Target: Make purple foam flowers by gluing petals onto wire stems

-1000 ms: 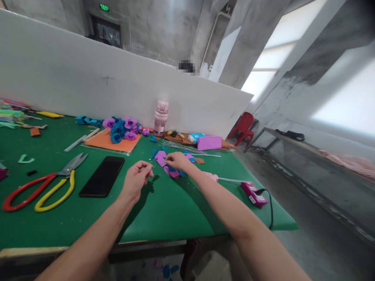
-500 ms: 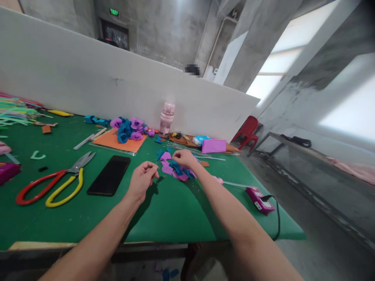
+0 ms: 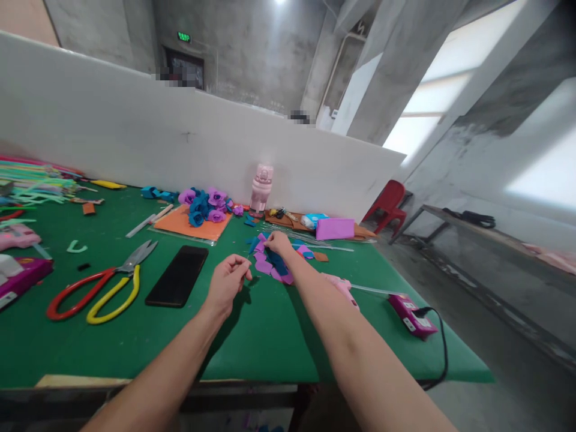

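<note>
Left hand (image 3: 229,282) pinched shut on a thin wire (image 3: 249,257); right hand (image 3: 278,242) just beyond, fingertips pressed onto the paper petals (image 3: 272,264), grasp unclear.

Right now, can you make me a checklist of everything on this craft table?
Surface: green table, mat lifting off a wooden edge in front.
Job's things: purple and blue cut petals in a loose pile.
Clutter: red and yellow scissors, black phone, foam roses, pink bottle.
Grips: left hand pinched shut, contents too small to tell; right hand on the petals.
Cables: black cord from a pink box, hanging over the edge.
Surroundings: white partition, red chair.
</note>
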`<action>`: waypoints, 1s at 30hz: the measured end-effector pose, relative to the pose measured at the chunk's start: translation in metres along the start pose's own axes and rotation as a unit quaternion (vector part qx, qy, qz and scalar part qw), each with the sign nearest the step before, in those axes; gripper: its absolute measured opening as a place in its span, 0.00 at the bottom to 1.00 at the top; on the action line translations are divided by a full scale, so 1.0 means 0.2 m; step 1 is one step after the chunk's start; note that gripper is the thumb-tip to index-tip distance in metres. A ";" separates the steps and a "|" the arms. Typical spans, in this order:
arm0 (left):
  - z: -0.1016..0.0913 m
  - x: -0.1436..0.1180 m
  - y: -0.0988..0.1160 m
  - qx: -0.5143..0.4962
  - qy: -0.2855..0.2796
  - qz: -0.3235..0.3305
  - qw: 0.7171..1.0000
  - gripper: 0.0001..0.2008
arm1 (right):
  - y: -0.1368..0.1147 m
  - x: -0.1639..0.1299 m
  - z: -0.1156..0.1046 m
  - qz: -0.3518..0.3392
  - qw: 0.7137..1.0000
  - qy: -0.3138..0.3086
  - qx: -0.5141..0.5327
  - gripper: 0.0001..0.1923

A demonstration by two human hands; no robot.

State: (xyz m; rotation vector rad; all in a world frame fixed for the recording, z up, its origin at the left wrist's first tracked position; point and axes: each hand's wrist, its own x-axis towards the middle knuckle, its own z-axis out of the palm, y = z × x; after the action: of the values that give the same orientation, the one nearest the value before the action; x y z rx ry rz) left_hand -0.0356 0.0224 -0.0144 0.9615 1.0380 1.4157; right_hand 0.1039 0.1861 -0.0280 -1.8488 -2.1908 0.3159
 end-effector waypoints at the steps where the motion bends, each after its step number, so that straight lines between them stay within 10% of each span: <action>1: 0.00 0.00 0.00 -0.002 0.000 0.000 1.000 0.10 | 0.02 -0.01 -0.01 0.010 1.000 0.003 0.023 0.08; 14: -0.03 0.02 0.04 -0.032 0.016 0.011 0.999 0.11 | 0.10 -0.44 -0.17 0.024 0.973 -0.070 0.220 0.14; 24: -0.02 0.02 0.04 -0.028 0.025 0.014 0.999 0.12 | 0.07 -0.51 -0.26 0.060 0.978 0.023 0.199 0.07; 27: -0.04 0.02 0.05 -0.031 0.021 0.016 0.999 0.12 | 0.07 -0.67 -0.27 0.007 0.969 -0.055 0.243 0.06; 30: -0.05 0.02 0.06 -0.035 0.010 0.018 0.999 0.12 | 0.05 -0.82 -0.18 -0.063 0.862 -0.278 0.419 0.08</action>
State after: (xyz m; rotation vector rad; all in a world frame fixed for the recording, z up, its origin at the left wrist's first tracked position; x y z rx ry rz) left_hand -0.0482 0.0247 -0.0064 0.9207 0.9843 1.4835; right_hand 0.1514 0.0269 -0.0066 -1.1792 -1.9263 1.6387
